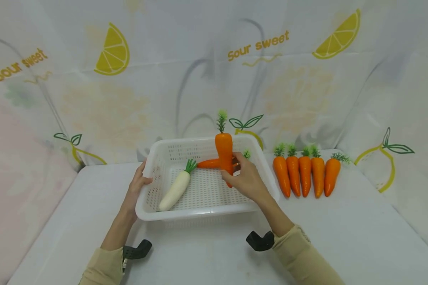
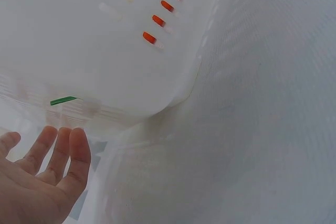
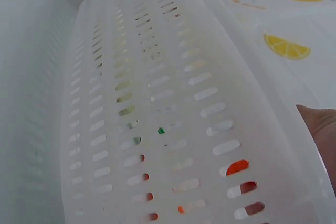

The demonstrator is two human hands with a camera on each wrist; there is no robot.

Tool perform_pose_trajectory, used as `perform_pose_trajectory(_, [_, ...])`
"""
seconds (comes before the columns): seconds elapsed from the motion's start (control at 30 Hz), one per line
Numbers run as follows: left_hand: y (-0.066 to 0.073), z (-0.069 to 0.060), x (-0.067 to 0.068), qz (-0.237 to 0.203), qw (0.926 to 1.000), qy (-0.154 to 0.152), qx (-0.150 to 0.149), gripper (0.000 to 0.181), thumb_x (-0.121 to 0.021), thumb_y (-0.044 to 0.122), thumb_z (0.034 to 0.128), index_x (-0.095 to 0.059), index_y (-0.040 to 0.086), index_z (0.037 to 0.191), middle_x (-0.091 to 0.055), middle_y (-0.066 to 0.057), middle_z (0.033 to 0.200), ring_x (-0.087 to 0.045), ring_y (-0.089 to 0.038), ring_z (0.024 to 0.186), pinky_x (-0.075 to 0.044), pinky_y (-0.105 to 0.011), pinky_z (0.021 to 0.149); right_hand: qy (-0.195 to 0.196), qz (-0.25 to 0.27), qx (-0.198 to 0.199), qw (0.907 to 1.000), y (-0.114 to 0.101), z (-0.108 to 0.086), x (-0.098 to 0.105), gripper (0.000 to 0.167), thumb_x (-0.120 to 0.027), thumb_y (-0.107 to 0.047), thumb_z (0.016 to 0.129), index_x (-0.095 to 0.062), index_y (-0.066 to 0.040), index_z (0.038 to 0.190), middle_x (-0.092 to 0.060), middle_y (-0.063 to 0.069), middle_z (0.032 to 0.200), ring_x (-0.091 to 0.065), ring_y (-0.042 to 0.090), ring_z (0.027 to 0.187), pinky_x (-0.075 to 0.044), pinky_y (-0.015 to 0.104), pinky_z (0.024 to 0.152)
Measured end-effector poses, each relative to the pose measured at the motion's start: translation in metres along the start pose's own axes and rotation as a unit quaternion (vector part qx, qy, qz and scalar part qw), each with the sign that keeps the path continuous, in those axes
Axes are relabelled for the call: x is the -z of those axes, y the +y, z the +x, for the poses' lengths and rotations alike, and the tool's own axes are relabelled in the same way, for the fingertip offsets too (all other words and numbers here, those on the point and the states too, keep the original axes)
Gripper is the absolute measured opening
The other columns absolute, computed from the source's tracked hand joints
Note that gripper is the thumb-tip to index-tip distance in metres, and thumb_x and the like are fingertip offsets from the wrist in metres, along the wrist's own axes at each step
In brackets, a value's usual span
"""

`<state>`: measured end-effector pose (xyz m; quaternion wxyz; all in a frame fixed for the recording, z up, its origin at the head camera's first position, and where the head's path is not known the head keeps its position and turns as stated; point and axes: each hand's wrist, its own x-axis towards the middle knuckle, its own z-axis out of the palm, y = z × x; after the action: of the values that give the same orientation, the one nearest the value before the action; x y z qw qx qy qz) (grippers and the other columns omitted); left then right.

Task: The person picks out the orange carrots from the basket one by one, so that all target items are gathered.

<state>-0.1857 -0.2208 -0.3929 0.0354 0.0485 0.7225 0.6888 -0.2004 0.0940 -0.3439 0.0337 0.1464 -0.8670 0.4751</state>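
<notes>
A white plastic basket (image 1: 199, 213) with slotted walls stands on the table in the head view. At its left wall is my left hand (image 1: 136, 186), thumb at the rim; in the left wrist view its loosely extended fingers (image 2: 80, 145) touch or nearly touch the outside. My right hand (image 1: 247, 178) grips an orange carrot (image 1: 224, 148) with a green top, held upright over the basket. Inside lie a white radish (image 1: 176, 192) and another carrot (image 1: 207, 163), partly hidden by the held one. The basket wall hides most of the right hand in the right wrist view.
Several carrots (image 1: 305, 174) lie in a row on the table (image 1: 349, 237), just right of the basket. A patterned cloth backdrop (image 1: 164, 99) hangs close behind it.
</notes>
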Motion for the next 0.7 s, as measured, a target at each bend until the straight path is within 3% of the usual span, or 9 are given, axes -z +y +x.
perform_pose_trajectory(0.2, [-0.001,-0.001,0.001,0.001,1.0,0.0,-0.004,0.067,-0.028,0.015,0.0919,-0.007,0.038,0.151,-0.017,-0.003,0.157,-0.03,-0.024,0.133,-0.033,-0.031,0.096,0.019,0.003,-0.005,0.9998,0.006,-0.004,0.012,0.055,-0.066,-0.024,0.085,-0.046,-0.008,0.134,-0.06,0.01,0.112,-0.057,0.025,0.095,-0.051,0.034,0.078])
perform_pose_trajectory(0.4, [-0.001,-0.001,0.002,-0.002,1.0,-0.002,0.001,0.067,-0.028,0.014,0.0918,-0.006,0.038,0.151,-0.015,-0.002,0.158,-0.028,-0.024,0.135,-0.031,-0.033,0.097,0.044,0.003,-0.004,0.999,0.012,-0.009,0.024,0.052,-0.066,-0.025,0.085,-0.048,-0.011,0.132,-0.061,0.008,0.109,-0.057,0.023,0.092,-0.05,0.032,0.073])
perform_pose_trajectory(0.7, [-0.001,0.001,0.001,-0.007,1.0,-0.005,-0.002,0.067,-0.027,0.014,0.0919,-0.006,0.037,0.151,-0.017,-0.004,0.157,-0.03,-0.023,0.133,-0.036,-0.025,0.094,0.054,0.026,-0.027,0.9978,0.023,-0.013,0.036,0.053,-0.066,-0.023,0.086,-0.046,-0.008,0.133,-0.059,0.012,0.111,-0.055,0.025,0.094,-0.048,0.032,0.072])
